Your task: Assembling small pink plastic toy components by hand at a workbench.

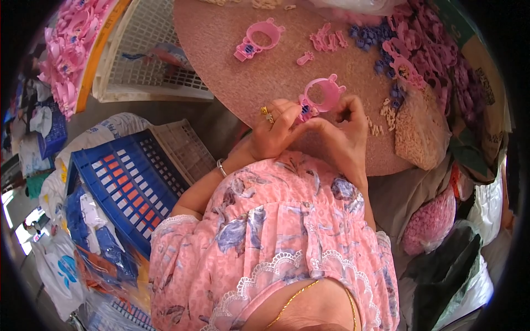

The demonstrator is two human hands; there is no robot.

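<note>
Both hands are together near the close edge of the round table (232, 83). My left hand (270, 129) is closed on a pink plastic ring piece (333, 98) with two ear-like knobs and small blue parts at its narrow end. My right hand (348, 132) has curled fingers, and its thumb presses against the same piece from the right. The exact fingertip contact is partly hidden. Farther off on the tabletop rests a similar pink ring piece (275, 34). To its right are several small pink parts (326, 38) and a single small pink part (305, 58).
Blue small parts (367, 37) and a heap of pink pieces (430, 49) cover the table's right side. A clear bag of beige bits (419, 129) sits at its right edge. Left of me are a blue basket (118, 165), a white crate (138, 49) and more pink pieces (69, 49).
</note>
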